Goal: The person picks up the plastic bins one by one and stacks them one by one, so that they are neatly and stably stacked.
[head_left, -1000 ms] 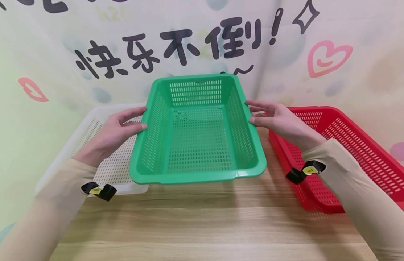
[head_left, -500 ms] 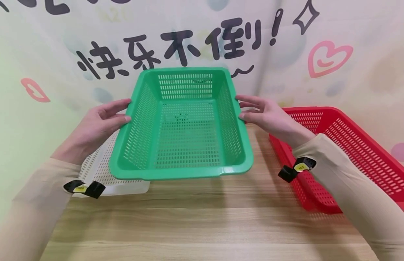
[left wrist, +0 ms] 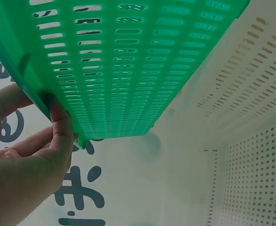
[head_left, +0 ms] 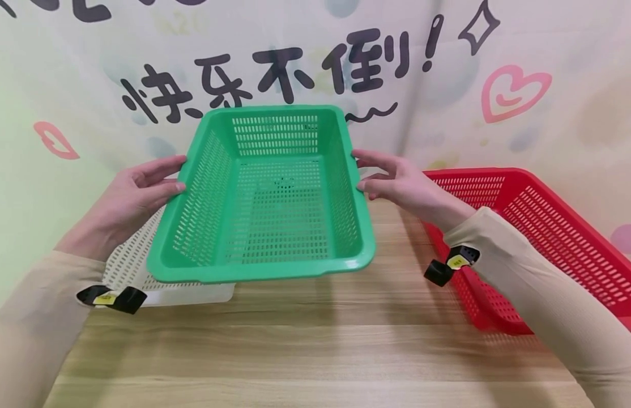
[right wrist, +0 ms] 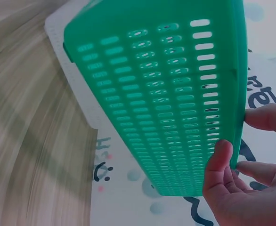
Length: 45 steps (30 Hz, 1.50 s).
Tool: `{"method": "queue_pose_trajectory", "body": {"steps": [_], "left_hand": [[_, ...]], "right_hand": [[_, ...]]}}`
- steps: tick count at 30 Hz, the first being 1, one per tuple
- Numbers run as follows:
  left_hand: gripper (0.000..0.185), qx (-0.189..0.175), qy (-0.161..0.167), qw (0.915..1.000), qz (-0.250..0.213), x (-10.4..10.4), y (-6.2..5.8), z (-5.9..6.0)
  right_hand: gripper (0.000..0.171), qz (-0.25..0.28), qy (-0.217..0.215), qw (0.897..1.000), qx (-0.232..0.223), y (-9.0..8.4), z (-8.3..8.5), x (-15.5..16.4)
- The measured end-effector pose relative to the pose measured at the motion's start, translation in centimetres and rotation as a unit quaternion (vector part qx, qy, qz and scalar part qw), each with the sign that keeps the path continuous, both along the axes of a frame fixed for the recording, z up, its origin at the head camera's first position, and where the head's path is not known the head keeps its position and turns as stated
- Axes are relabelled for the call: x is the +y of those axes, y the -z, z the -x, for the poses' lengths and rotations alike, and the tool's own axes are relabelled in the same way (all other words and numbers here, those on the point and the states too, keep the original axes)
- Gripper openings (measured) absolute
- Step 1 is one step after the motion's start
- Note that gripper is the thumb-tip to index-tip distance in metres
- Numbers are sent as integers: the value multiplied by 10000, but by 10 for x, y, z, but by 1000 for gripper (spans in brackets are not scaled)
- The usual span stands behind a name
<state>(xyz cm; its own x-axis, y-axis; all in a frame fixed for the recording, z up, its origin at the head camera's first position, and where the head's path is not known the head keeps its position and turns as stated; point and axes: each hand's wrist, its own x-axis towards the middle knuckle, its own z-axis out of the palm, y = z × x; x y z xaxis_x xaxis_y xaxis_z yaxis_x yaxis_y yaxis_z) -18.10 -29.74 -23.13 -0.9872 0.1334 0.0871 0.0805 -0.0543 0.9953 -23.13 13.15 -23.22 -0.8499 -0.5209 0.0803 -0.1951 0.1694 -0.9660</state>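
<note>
A green perforated plastic basket (head_left: 264, 198) hangs in the air above the wooden table, empty. My left hand (head_left: 134, 192) grips its left rim, thumb on top and fingers under the rim. My right hand (head_left: 397, 184) grips the right rim the same way. In the left wrist view the left hand (left wrist: 39, 155) pinches the green basket (left wrist: 124, 70) from below. The right wrist view has the right hand (right wrist: 237, 183) holding the green basket's (right wrist: 166, 103) side wall. A white perforated basket (head_left: 137, 272) lies on the table under the green one's left part.
A red perforated basket (head_left: 545, 238) stands on the table (head_left: 315, 351) at the right, under my right forearm. A printed cloth backdrop (head_left: 305, 62) with dark characters and pink hearts hangs close behind. The white basket's wall (left wrist: 255, 155) fills the left wrist view's right side.
Both hands have carried the green basket to the left and slightly up, so it now overlaps more of the white basket. The red and white baskets have not moved.
</note>
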Motion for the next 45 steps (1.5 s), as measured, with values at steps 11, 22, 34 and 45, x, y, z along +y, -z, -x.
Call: {"method": "queue_pose_trajectory", "body": {"steps": [11,22,34,45], "left_hand": [[44,65,9,9998,-181,-23,-1,-3],[42,48,111,9987,-488,-43,-2,-6],[46,132,23,9982,-581,-70,5,-19],[54,173,-89,9984,-524,-92,11,-26]], "right_hand": [[67,-64,-499,9986,190,3,-3,-19],[67,21,-389,9988,289,-1,-5,-42],[69,761,-532,9956,119,7,-3,-79],[70,1211,-617,9907,-104,13,-4,-109]]}}
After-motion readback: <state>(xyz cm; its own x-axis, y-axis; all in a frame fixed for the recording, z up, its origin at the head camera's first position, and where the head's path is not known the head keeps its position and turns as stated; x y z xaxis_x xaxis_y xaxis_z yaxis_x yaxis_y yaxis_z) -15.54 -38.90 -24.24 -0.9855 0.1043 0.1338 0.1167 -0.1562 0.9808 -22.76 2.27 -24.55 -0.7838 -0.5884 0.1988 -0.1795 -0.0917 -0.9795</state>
